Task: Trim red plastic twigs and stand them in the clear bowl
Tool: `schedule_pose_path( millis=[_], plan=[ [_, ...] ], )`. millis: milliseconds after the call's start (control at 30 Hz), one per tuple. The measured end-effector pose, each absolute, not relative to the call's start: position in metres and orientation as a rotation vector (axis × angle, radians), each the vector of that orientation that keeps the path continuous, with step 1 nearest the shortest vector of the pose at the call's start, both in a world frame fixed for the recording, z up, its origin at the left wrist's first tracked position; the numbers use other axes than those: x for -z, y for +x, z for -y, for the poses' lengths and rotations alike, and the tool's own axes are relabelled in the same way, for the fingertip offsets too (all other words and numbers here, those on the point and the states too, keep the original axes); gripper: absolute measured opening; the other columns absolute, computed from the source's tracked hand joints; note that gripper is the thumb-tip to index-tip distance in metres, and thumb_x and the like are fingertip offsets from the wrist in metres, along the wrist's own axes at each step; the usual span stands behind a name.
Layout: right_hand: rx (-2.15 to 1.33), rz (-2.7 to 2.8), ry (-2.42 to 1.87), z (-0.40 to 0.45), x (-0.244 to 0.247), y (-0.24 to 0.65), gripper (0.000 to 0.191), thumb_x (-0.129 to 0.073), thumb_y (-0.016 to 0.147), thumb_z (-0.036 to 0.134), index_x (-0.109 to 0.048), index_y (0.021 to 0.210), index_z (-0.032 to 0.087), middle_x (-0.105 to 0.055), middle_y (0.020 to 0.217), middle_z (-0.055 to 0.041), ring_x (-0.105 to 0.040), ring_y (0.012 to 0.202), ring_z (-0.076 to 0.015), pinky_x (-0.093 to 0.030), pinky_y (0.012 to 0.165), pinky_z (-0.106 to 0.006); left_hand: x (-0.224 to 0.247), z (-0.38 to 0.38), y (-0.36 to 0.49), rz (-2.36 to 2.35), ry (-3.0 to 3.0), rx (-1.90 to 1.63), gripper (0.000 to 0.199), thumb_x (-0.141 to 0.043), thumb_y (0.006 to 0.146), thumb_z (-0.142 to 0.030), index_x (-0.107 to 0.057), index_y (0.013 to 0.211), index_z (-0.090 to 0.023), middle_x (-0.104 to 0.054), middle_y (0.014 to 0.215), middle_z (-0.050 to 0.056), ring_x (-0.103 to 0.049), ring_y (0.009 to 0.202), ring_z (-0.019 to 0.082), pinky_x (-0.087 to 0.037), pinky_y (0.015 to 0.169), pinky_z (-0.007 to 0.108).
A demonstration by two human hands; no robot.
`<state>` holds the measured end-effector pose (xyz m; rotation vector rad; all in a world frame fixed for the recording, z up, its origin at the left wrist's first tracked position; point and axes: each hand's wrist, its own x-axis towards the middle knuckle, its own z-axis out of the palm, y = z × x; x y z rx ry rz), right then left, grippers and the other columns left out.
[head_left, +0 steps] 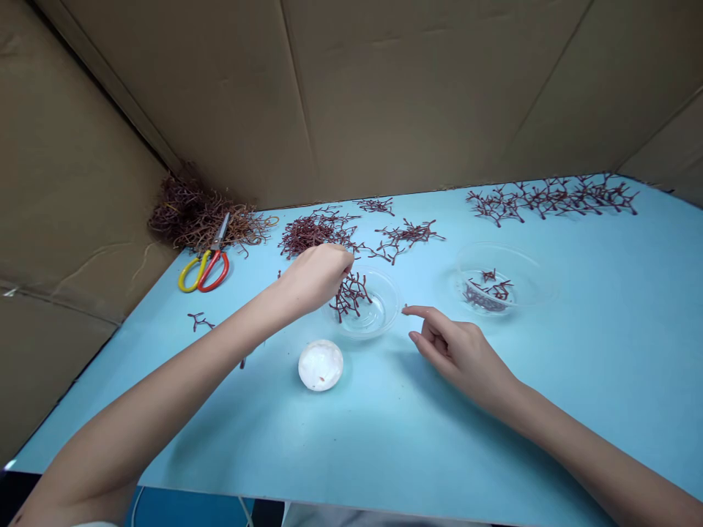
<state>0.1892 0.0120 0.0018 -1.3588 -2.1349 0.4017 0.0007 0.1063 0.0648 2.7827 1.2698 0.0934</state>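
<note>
My left hand point(321, 274) is closed, knuckles up, over the left rim of a clear plastic bowl point(392, 322). Dark brown branched twigs point(351, 294) show just below its fingertips, at the bowl's left side; whether the fingers grip one is hidden. Right of this bowl is my right hand point(458, 351), with index finger stretched out and thumb apart, the other fingers curled. A tiny dark bit point(405, 308) shows at the index fingertip, near the bowl's rim. Nearer to me stands a small round white dish point(321, 365) with a reddish speck in it.
A second clear bowl point(527, 298) holds a few twigs. Twig heaps point(313, 233) lie behind my left hand, and a twig row point(554, 199) spreads at the back right. Scissors point(211, 262) with yellow and red handles lie by a tangled pile point(203, 216). Cardboard walls point(384, 95) enclose the blue table.
</note>
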Motion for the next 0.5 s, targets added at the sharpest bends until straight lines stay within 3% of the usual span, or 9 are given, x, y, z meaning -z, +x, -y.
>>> schedule_pose_path(
  millis=[333,500],
  plan=[
    [-0.388,2.164,-1.345,-0.011,-0.001,0.19,0.023,-0.035,0.08,0.018,-0.05,0.097,0.012,-0.04,0.047,0.0067,-0.036,0.036,-0.0078,-0.031,0.04,-0.018,-0.071,-0.098,-0.006,-1.441,2.785,-0.048,0.017,-0.038,0.078,-0.012,-0.052,0.088,-0.014,-0.056,0.082,0.007,-0.054,0.079,0.021,-0.042,0.068,0.03],
    [-0.368,2.164,-1.33,-0.01,-0.002,0.19,0.02,-0.035,0.081,0.02,-0.048,0.095,0.016,-0.042,0.047,0.0063,-0.037,0.035,-0.0077,-0.031,0.039,-0.018,-0.072,-0.082,-0.039,-1.557,2.752,-0.196,0.018,-0.034,0.081,-0.018,-0.049,0.09,-0.015,-0.054,0.082,0.006,-0.051,0.077,0.02,-0.041,0.068,0.03]
  ],
)
